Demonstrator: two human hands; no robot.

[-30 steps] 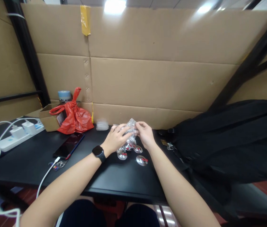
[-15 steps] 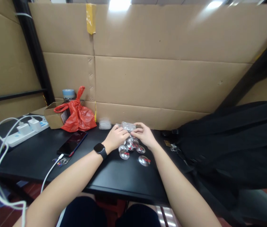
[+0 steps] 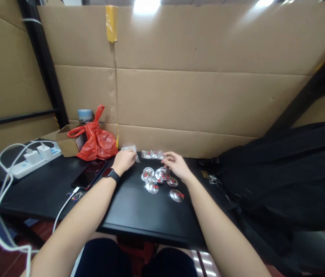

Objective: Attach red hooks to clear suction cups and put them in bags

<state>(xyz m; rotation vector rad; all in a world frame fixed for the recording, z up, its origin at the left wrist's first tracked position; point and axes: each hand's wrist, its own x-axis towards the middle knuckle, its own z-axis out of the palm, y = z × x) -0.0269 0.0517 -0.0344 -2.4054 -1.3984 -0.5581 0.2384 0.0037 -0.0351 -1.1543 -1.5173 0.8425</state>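
Observation:
Several clear round discs with red marks (image 3: 160, 176) lie in a loose cluster on the black table (image 3: 139, 215); one disc (image 3: 176, 195) sits apart, nearer me. My left hand (image 3: 124, 161), a black watch on its wrist, is closed on a small clear plastic bag (image 3: 130, 148) at the back of the table. My right hand (image 3: 175, 165) rests over the cluster's right side, fingertips curled toward a clear packet of discs (image 3: 152, 154) against the cardboard wall.
A red plastic bag (image 3: 95, 140), a small cardboard box (image 3: 67, 143) and a tape roll (image 3: 84, 114) stand at the back left. A phone (image 3: 90, 174) with a white cable, keys (image 3: 76, 196) and a power strip (image 3: 32, 158) lie left. Black fabric (image 3: 283, 169) covers the right.
Both hands held a clear bag of discs together over the cluster. Now the discs lie spread on the table, my left hand has moved left with the bag, and my right hand stays.

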